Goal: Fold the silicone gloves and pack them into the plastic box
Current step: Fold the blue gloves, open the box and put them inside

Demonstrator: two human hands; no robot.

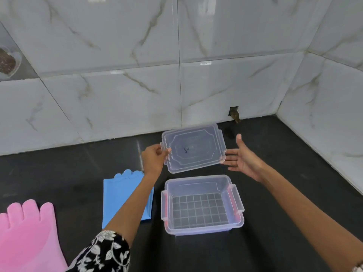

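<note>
Lid [193, 149] of clear plastic hangs above the dark surface [284, 222], just past the open plastic box [202, 205] at centre frame. The left hand [154, 159] pinches the lid's left edge, thumb on top and fingers [167, 151] curled under. The right hand [242, 158] is spread wide and flat, palm turned inward, its fingertips at or just touching the lid's right edge; the blur there makes contact hard to judge. It holds nothing.

The box is empty, its gridded floor bare. The blue glove [119, 197] lies flat left of the box, partly under the left forearm, and the pink glove [27, 232] lies at the lower left of the frame. Neither looks folded small enough to pack yet.

The step in hand seems to be parking the lid. It would go best set flat toward the upper centre, near the wall [117, 85], well clear of both gloves and the box mouth, so folding room stays free. A steadying touch from the right hand should keep the thin lid from tipping as it goes down.
</note>
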